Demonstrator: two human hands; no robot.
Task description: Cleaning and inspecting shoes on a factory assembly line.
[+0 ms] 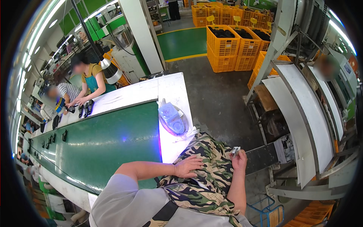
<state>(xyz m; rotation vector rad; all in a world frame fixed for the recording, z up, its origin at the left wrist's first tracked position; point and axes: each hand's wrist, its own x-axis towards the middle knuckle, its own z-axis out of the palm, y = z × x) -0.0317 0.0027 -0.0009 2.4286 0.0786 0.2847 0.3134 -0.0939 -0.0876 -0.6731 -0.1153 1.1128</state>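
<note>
My left hand lies flat on the camouflage apron over my lap, its fingers stretched out and nothing held. Out to the right, my right hand is closed around a small silvery-white piece that sticks up past the fingers; its exact kind is too small to tell. Left of my lap, a blue plastic item with rounded hollows rests in a clear round dish on the white table edge.
A green conveyor belt carries several small black parts at its far left. Across it, a person handles black parts. Stacked orange crates stand ahead. White sloping panels on a metal frame rise at right.
</note>
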